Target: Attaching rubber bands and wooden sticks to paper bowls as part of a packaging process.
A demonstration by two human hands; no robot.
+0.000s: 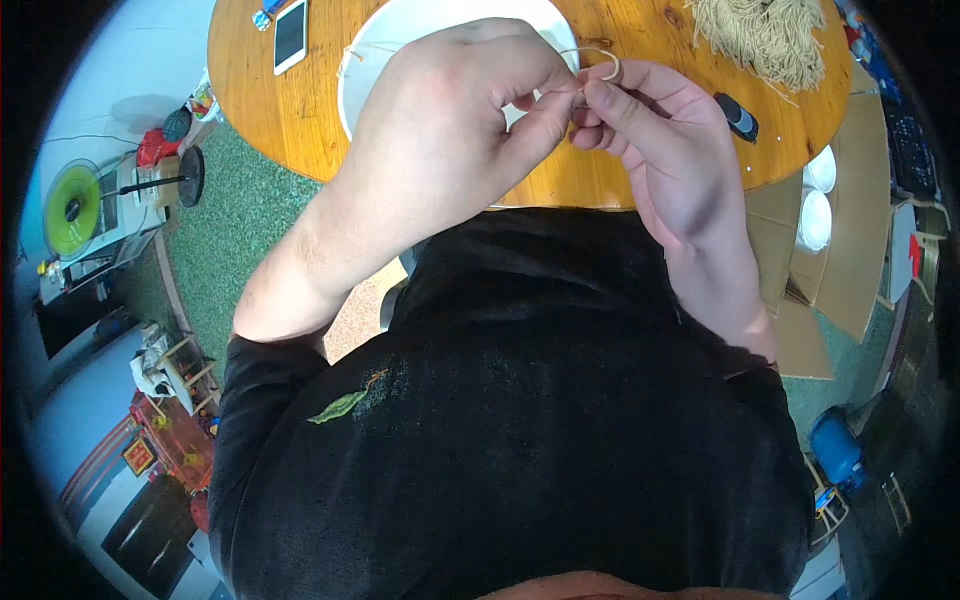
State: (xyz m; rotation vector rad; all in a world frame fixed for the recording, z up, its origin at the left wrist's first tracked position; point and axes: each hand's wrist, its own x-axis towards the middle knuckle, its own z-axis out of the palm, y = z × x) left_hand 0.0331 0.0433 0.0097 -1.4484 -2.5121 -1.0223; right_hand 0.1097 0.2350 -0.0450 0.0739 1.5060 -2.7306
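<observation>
The round wooden table with an orange-brown top (300, 110) fills the upper part of the view, and the person in a black shirt sits close to its near edge. On the table stands a wide white round bowl (365, 60), half hidden behind the hands. At the far right of the table lies a loose heap of pale beige strings (765, 35), and at the far left a white smartphone with a dark screen (290, 35). A small dark oblong object (737, 116) lies near the right edge; I cannot tell what it is.

Both hands are raised above the bowl and meet in the middle. The left hand (450, 110) is closed in a pinch, thumb and forefinger pressed on the thin beige string (600, 58). The right hand (660, 140) also pinches this string with its fingertips, the other fingers curled loosely. The string makes a small loop just above the right fingertips, and one thin end seems to run back to the left, over the bowl.

I judge the string to be very light, soft and limp. It will bend at any point and slide easily between dry fingers. It is best held close to the loop, with the fingertips of both hands near together.
</observation>
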